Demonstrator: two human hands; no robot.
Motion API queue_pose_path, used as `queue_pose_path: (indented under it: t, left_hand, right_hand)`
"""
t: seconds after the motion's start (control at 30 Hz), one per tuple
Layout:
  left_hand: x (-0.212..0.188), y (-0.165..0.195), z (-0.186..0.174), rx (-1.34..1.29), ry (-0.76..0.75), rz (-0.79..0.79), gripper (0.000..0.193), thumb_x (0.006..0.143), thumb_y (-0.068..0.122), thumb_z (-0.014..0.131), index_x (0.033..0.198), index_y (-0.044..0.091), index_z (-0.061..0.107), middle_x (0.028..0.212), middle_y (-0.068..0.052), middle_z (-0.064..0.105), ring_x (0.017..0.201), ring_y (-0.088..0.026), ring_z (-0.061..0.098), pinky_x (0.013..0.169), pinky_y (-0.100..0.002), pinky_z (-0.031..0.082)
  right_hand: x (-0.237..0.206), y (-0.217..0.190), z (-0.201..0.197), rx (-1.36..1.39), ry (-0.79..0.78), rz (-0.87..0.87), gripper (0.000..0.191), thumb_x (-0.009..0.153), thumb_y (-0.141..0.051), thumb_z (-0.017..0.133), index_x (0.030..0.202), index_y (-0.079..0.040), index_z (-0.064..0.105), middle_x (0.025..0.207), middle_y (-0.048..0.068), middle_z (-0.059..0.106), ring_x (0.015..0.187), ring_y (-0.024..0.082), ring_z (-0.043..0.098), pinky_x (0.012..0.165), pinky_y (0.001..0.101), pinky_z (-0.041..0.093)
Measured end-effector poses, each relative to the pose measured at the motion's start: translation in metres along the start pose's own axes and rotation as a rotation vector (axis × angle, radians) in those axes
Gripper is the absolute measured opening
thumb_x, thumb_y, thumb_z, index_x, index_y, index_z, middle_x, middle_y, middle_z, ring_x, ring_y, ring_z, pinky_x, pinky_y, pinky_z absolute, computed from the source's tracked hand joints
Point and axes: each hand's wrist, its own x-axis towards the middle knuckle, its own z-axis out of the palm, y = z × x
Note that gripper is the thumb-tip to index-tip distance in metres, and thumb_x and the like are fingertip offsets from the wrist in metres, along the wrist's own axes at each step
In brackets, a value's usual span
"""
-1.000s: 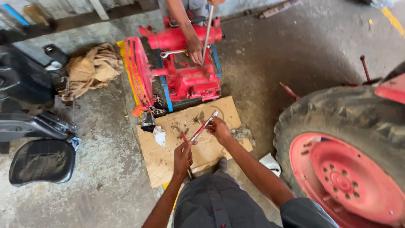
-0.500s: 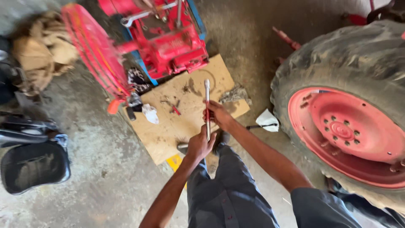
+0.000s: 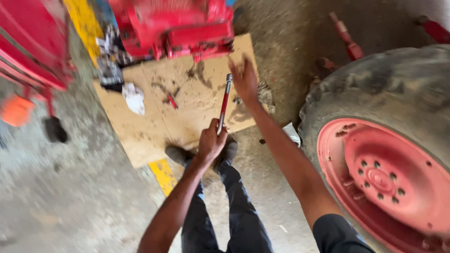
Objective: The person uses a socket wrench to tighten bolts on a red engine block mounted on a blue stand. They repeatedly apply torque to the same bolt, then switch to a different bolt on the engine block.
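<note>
Concrete workshop floor w/ cardboard sheet [image 3: 145, 126] lying under red machine [image 3: 178, 26]. Left hand [image 3: 212, 143] is gripping long rod [image 3: 223, 104] by its near end, fist closed. Right hand [image 3: 244, 79] is hovering open, fingers spread, just right of rod's far tip, arm stretched forward. Tractor wheel [image 3: 382, 154] right.

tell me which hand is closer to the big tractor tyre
Right. The right hand is open above the cardboard, nearer the tyre. The left hand grips the long tool further from it.

Tractor wheel [image 3: 389, 173], cardboard sheet [image 3: 150, 122] — white rag [image 3: 134, 97]
</note>
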Motion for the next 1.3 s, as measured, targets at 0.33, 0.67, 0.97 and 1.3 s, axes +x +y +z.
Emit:
queue_pose_path:
  t: [0.33, 0.67, 0.97, 1.3]
  left_hand:
    - [-0.022, -0.076, 0.049, 0.173, 0.089, -0.160, 0.022, 0.093, 0.027, 0.068, 0.093, 0.006, 0.060, 0.065, -0.022, 0.065, 0.060, -0.044, 0.066, 0.052, -0.055, 0.051]
    - [-0.022, -0.110, 0.028, 0.335, 0.125, 0.206, 0.014, 0.096, 0.016, 0.066, 0.091, 0.005, 0.059, 0.072, -0.019, 0.061, 0.054, -0.039, 0.062, 0.047, -0.050, 0.049]
    - [0.009, -0.107, 0.004, 0.318, 0.065, 0.149, 0.014, 0.095, 0.010, 0.068, 0.087, 0.001, 0.061, 0.072, -0.014, 0.056, 0.049, -0.029, 0.059, 0.044, -0.043, 0.049]
    - [-0.006, -0.106, -0.014, 0.353, 0.056, 0.238, 0.018, 0.090, 0.012, 0.067, 0.079, 0.001, 0.058, 0.071, -0.015, 0.057, 0.050, -0.034, 0.060, 0.046, -0.046, 0.050]
  right_hand:
    - [0.055, 0.054, 0.051, 0.030, 0.175, -0.287, 0.027, 0.098, -0.028, 0.074, 0.094, -0.003, 0.066, 0.079, 0.011, 0.072, 0.064, 0.024, 0.064, 0.060, 0.0417, 0.051]
    - [0.065, 0.066, 0.042, -0.065, -0.076, 0.003, 0.034, 0.096, -0.039, 0.068, 0.086, -0.007, 0.076, 0.073, 0.006, 0.077, 0.062, 0.018, 0.073, 0.058, 0.0356, 0.054]
    - [0.076, 0.068, 0.043, -0.286, -0.033, -0.054, 0.038, 0.094, -0.043, 0.067, 0.089, -0.007, 0.077, 0.079, 0.014, 0.076, 0.077, 0.035, 0.073, 0.070, 0.0483, 0.056]
    - [0.074, 0.031, 0.039, -0.604, 0.047, -0.041, 0.043, 0.086, -0.050, 0.073, 0.097, -0.009, 0.070, 0.089, 0.020, 0.074, 0.083, 0.043, 0.070, 0.068, 0.0578, 0.054]
